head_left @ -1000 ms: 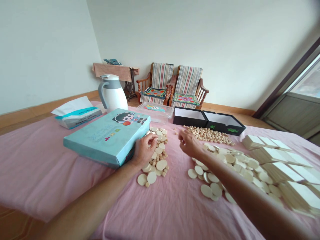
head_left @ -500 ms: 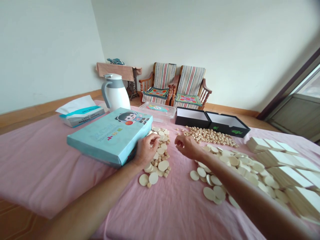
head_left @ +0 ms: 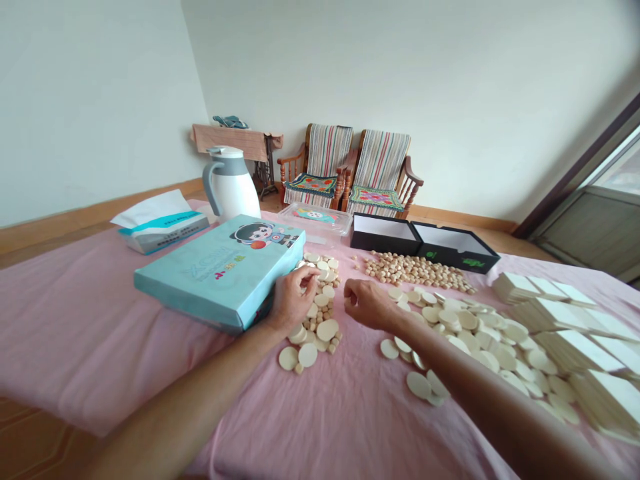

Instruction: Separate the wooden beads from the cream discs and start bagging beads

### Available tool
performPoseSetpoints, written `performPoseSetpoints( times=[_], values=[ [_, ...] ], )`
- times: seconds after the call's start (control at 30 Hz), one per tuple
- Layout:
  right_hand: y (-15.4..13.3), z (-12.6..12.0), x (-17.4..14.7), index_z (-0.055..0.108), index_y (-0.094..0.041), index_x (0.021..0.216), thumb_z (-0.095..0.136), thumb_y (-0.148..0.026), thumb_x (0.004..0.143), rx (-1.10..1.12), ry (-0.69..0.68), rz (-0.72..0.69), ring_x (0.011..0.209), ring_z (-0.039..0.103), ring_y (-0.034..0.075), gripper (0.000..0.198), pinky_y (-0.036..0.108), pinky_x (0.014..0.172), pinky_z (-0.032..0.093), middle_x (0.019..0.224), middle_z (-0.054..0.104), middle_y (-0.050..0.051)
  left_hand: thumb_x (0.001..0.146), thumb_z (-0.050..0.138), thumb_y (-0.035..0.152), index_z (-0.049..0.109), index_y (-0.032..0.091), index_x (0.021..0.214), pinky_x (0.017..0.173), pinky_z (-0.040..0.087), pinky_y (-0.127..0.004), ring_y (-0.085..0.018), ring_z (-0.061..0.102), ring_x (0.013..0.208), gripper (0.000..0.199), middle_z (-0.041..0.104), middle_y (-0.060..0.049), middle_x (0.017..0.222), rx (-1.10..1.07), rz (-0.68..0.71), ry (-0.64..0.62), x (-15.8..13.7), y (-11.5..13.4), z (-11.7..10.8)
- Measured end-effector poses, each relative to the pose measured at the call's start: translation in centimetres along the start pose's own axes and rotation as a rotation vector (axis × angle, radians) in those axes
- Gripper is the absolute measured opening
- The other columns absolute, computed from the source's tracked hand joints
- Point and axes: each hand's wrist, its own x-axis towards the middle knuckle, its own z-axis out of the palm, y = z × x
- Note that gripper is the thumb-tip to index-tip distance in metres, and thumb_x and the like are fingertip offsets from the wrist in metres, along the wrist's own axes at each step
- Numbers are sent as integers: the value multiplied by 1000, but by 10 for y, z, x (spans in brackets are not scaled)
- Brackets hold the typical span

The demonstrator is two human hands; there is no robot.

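My left hand (head_left: 295, 299) rests beside the mixed pile of round wooden discs (head_left: 327, 329) and small wooden cubes (head_left: 321, 315). Its thumb and fingers are closed in a pinch, and what is between them, if anything, cannot be made out. Just right of that pile, my right hand (head_left: 369, 305) hovers low over the cloth with its fingers curled in; their tips are hidden. A larger heap of wooden discs (head_left: 467, 321) spreads under and beyond my right forearm. Behind my right hand lies a heap of small wooden cubes (head_left: 415, 270).
A light blue box (head_left: 200, 280) stands close to my left hand, with a tissue pack (head_left: 165, 230) and a white jug (head_left: 237, 190) behind. Black open boxes (head_left: 457, 257) and a clear plastic container (head_left: 320, 230) stand farther back. Stacked wooden squares (head_left: 580, 353) line the right side.
My right hand has moved left and slightly nearer to me, toward the mixed pile, and its fingers are more curled. My left hand has stayed in place.
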Motion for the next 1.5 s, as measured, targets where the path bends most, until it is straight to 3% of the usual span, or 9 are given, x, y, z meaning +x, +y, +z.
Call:
performPoseSetpoints(
  times=[0.2,0.3,0.4,0.6,0.9,1.03,1.23,1.33,1.5],
  values=[
    [55,-26,24,58,-13,85,47,-9,74,-138,185,221,74,54,18,15,26,60,31,81,61,11,80,53,17,65,18,84,66,51,-21,-12,64,65,13,71,0,76,0,-1,-7,0,-1,1],
    [62,-33,26,58,-12,87,42,-9,79,-147,235,254,77,55,19,18,26,61,32,85,61,14,80,54,17,65,19,85,66,51,-21,-12,64,64,13,71,0,75,0,5,0,0,-2,1],
    [46,-33,16,59,-15,81,44,-11,79,-112,191,166,72,55,15,16,24,61,33,80,62,8,80,54,17,66,18,85,66,51,-21,-13,64,65,13,71,0,75,3,12,4,-1,-2,1],
    [-13,-23,-26,60,-18,83,53,-11,71,185,-191,-205,60,53,10,16,19,55,32,69,63,-1,80,53,17,66,18,85,66,51,-20,-12,64,65,14,71,-1,78,9,4,-5,-1,-2,1],
    [-38,-15,-48,54,-19,83,50,-7,70,196,-240,-169,63,54,11,18,20,52,28,75,64,1,80,53,18,66,18,85,67,51,-20,-12,64,66,14,72,-1,81,-1,11,-2,0,-3,2],
    [-15,-16,-35,53,-18,79,49,-9,71,99,-119,-116,59,50,11,13,21,53,27,70,61,1,80,53,17,66,18,84,66,51,-20,-12,65,66,14,72,-1,80,-1,3,0,0,0,0],
    [52,-37,6,54,-17,83,48,-12,73,-171,180,173,61,50,15,13,25,54,26,70,60,5,80,54,17,66,18,84,64,50,-20,-12,65,65,13,72,0,77,3,1,-3,0,0,0],
    [67,-44,16,54,-16,88,47,-14,76,-190,273,267,64,52,16,14,25,56,27,75,61,6,80,54,17,66,18,85,64,50,-20,-13,65,66,13,72,-1,77,5,0,-5,-1,-1,1],
    [32,-37,-1,54,-17,77,47,-11,76,28,220,3,64,51,13,10,23,60,33,70,58,2,81,53,17,66,18,86,66,51,-21,-13,65,67,14,72,-1,80,0,4,-5,-1,-3,1]
  ],
)
